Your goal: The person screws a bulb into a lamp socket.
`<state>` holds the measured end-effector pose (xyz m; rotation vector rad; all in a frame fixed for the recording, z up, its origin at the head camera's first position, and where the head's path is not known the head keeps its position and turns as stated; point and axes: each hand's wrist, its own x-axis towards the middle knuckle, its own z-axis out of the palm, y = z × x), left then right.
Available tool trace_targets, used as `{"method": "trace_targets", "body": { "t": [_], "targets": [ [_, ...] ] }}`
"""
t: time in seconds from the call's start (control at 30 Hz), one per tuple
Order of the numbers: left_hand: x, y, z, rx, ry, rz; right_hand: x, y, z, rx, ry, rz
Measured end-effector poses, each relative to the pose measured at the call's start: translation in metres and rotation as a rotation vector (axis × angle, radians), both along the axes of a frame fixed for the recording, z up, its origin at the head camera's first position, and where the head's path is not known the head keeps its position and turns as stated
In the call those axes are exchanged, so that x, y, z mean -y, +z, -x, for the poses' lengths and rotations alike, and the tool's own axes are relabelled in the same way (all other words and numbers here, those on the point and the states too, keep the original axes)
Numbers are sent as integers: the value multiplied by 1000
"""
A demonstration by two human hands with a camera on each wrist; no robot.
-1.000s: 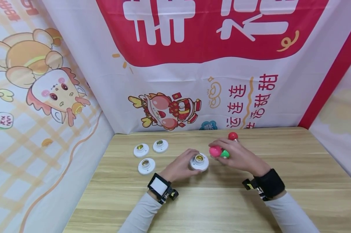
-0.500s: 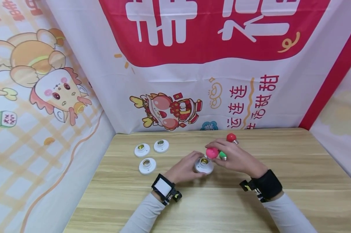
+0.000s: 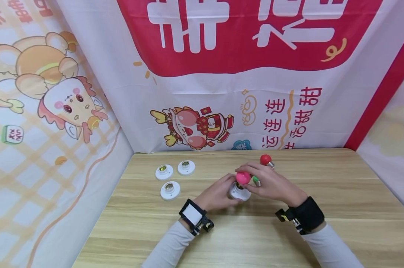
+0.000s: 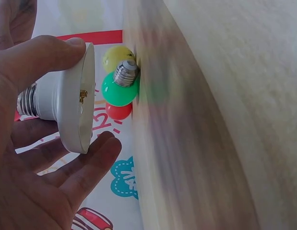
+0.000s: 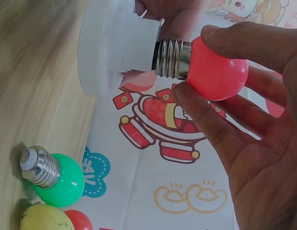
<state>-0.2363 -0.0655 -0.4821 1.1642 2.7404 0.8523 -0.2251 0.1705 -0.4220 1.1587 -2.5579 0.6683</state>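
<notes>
From afar I'm watching the left hand gripping a white socket above the table and the right hand pinching a pink bulb at its mouth, a green bulb lying nearby, three more sockets sitting leftward, printed cloth hanging behind.

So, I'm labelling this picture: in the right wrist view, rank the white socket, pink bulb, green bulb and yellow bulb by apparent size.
1. White socket
2. Pink bulb
3. Green bulb
Unranked: yellow bulb, cut off by the bottom edge. Nearness to the camera may enlarge the pink one.
</notes>
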Motion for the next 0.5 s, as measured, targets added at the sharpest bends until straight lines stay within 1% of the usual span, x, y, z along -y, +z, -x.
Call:
{"method": "trace_targets", "body": {
  "t": [0.1, 0.23, 0.4, 0.5],
  "targets": [
    [-1, 0, 0, -7, 1, -1, 0, 1, -1, 16, -2, 3],
    [-3, 1, 0, -14, 10, -7, 0, 1, -1, 13, 11, 7],
    [-5, 4, -1, 21, 29, -16, 0, 1, -1, 14, 26, 11],
    [-5, 5, -2, 30, 36, -18, 0, 0, -1, 13, 33, 5]
  ]
}}
